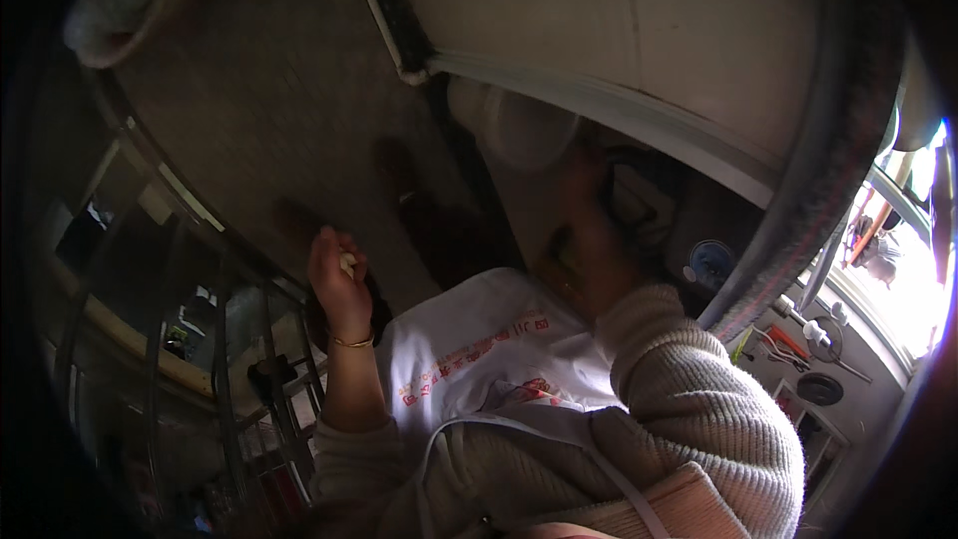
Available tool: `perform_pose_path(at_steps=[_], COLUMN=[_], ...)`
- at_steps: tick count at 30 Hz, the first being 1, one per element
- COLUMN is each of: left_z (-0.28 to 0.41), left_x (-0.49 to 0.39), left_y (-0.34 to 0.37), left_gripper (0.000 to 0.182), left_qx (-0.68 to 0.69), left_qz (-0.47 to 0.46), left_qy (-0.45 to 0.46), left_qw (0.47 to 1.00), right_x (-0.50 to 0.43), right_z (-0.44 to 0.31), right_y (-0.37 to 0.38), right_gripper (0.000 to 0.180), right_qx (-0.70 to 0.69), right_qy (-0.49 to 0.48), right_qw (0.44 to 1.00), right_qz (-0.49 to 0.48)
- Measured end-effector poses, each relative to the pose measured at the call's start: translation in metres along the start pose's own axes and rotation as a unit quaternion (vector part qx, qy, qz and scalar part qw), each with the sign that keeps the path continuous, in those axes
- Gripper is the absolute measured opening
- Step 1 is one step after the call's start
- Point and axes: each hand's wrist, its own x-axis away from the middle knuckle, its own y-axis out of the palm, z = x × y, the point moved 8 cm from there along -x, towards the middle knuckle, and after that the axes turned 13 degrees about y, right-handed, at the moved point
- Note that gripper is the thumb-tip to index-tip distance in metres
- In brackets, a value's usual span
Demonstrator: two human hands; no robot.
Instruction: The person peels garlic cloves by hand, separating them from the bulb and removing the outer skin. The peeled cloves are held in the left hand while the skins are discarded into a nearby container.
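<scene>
My left hand (340, 277), with a bracelet at its wrist, is curled around small pale pieces (347, 263) that look like peeled garlic cloves. It is raised beside the white apron (494, 344), which bears red writing. My right hand (587, 232) reaches forward into the dark space under a pale counter; it is blurred and in shadow, and whether it holds anything cannot be told. Just beyond it stands a whitish round container (528, 127). Dark objects lie close around the fingers.
A pale counter or panel (599, 22) overhangs the reaching arm. Dark metal railings (221, 374) run along the left. At right are a bright window (898, 254), a shelf with cables and a black round lid (819, 388). A blue round object (711, 262) sits under the counter.
</scene>
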Motion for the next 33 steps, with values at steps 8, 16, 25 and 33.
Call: perform_pose_path(at_steps=[8, 16, 25, 33], left_z=[0.029, 0.107, 0.102, 0.107], left_x=[-0.020, -0.050, -0.082, -0.112], left_y=[0.007, 0.017, 0.009, 0.032], left_gripper=[0.028, 0.031, 0.028, 0.030], left_qx=[-0.076, 0.122, 0.127, 0.032], left_qz=[-0.053, -0.216, 0.127, 0.100], left_qy=[0.058, 0.158, 0.293, 0.238], left_qw=[0.994, 0.956, 0.939, 0.966], right_x=[-0.035, -0.150, -0.257, -0.317], right_z=[0.089, 0.078, 0.096, 0.071], right_y=[-0.031, -0.043, -0.065, -0.126], right_gripper=[0.030, 0.028, 0.026, 0.025], right_qx=[-0.328, -0.334, -0.321, -0.300], right_qy=[0.227, 0.235, 0.244, 0.176], right_qw=[0.904, 0.883, 0.874, 0.893], right_qz=[0.153, 0.233, 0.272, 0.285])
